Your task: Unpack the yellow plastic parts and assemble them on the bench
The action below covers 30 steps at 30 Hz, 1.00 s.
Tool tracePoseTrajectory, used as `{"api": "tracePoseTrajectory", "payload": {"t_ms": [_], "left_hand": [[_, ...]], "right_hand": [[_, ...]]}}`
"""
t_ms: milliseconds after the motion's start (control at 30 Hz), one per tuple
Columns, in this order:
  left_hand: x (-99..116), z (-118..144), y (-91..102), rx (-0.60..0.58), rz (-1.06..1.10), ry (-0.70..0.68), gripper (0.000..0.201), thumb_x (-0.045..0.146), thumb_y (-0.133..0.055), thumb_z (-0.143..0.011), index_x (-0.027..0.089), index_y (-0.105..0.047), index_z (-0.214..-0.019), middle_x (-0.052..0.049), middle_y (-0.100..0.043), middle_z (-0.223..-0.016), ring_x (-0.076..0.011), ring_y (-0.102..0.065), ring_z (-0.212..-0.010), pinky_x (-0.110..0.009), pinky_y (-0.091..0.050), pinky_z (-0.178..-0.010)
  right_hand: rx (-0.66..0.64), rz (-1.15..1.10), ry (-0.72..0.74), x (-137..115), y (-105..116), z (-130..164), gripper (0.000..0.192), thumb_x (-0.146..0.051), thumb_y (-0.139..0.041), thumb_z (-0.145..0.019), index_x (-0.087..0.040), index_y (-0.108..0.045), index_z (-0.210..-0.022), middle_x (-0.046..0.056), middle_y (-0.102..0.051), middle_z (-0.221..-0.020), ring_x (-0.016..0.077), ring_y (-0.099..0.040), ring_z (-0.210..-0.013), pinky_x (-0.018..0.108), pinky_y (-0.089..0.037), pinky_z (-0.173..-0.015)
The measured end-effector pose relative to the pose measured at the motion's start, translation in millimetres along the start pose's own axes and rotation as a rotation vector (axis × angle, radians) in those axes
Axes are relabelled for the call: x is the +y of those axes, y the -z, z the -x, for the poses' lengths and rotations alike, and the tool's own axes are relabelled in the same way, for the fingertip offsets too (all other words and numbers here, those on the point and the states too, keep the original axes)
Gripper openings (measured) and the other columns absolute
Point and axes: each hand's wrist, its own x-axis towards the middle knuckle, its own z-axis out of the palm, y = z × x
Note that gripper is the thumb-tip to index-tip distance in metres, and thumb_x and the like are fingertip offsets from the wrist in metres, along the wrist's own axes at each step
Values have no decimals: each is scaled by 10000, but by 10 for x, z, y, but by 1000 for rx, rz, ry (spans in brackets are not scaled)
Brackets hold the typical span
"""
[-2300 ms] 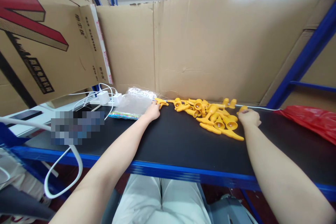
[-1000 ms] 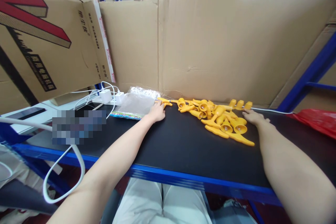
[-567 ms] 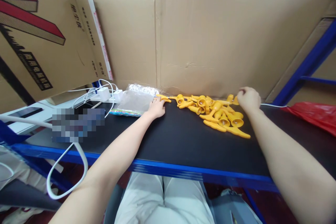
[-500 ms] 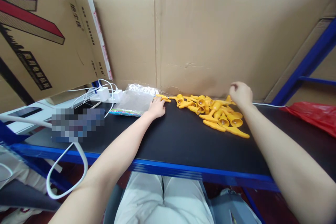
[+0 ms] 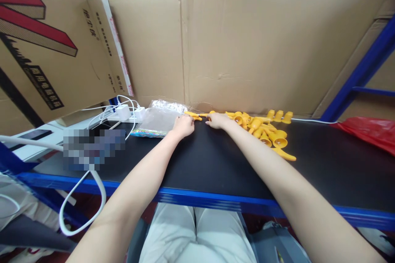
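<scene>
Left hand (image 5: pixel 182 126) rested curled, grip unclear, on the black tabletop (image 5: pixel 216 164) beside the clear bag (image 5: pixel 157 121), while right hand (image 5: pixel 217 120), fingers bent over one piece, reached the near-left end of the yellow plastic parts (image 5: pixel 265 133), seemingly to draw it bagward.

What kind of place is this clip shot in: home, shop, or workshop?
Most likely a small warehouse or packing bench. The black worktop sits in blue metal racking, flattened cardboard walls it in, and a heap of identical yellow plastic parts lies beside clear bags.
</scene>
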Motion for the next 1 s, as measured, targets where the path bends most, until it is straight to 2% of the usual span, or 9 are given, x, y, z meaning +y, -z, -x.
{"api": "tracePoseTrajectory", "payload": {"t_ms": [133,233,367,500,633,800,933,1000], "left_hand": [[4,-7,0,19,42,-10,309,206,-427,-866,183,-719,-967,-132,-668,-1095,-291,-595,-1032,-453,-446,-918],[8,-16,2,24,43,-16,305,211,-431,-870,185,-715,-978,-121,-670,-1088,-284,-594,-1036,-441,-450,-921],[1,-20,-4,61,65,-64,342,183,-418,-871,181,-659,-1114,-104,-634,-1173,-259,-567,-1096,-401,-446,-947],[2,-10,-24,156,115,-134,465,170,-409,-891,174,-458,-1353,-106,-479,-1387,-243,-464,-1247,-385,-401,-1018],[28,8,-9,207,146,-119,490,269,-375,-949,219,-335,-1434,-135,-362,-1468,-266,-422,-1291,-418,-391,-1019],[33,26,28,188,202,-80,436,320,-368,-963,236,-418,-1388,-124,-552,-1279,-236,-566,-1113,-370,-440,-942],[25,34,26,219,248,-102,457,354,-413,-946,249,-412,-1391,-102,-602,-1199,-217,-584,-1065,-337,-455,-905],[28,34,27,229,254,-121,423,356,-434,-935,255,-468,-1344,-87,-614,-1179,-210,-591,-1042,-324,-457,-893]], "right_hand": [[112,46,-52,-46,-78,8,369,-262,-465,-882,-172,-515,-1237,170,-581,-1213,282,-577,-1080,457,-371,-901],[171,78,-130,-47,-60,16,401,-160,-478,-852,-95,-478,-1247,197,-609,-1136,278,-601,-1037,420,-375,-871],[168,129,-131,34,23,81,320,-156,-535,-829,-77,-563,-1138,191,-618,-1104,271,-601,-1017,371,-374,-837],[313,175,-43,149,145,269,271,-123,-436,-866,-85,-612,-1069,182,-609,-1085,268,-590,-981,367,-365,-809],[486,140,134,232,208,454,347,-138,-383,-890,-96,-586,-1169,170,-605,-1109,273,-562,-991,386,-352,-844],[679,45,352,339,132,548,404,-167,-357,-924,-112,-529,-1287,166,-594,-1180,255,-527,-1080,405,-342,-932],[712,40,440,396,54,559,419,-165,-379,-923,-164,-508,-1322,160,-593,-1204,251,-522,-1115,448,-336,-966],[717,39,468,393,30,563,420,-171,-393,-922,-176,-500,-1327,158,-590,-1220,248,-518,-1136,458,-324,-984]]}}
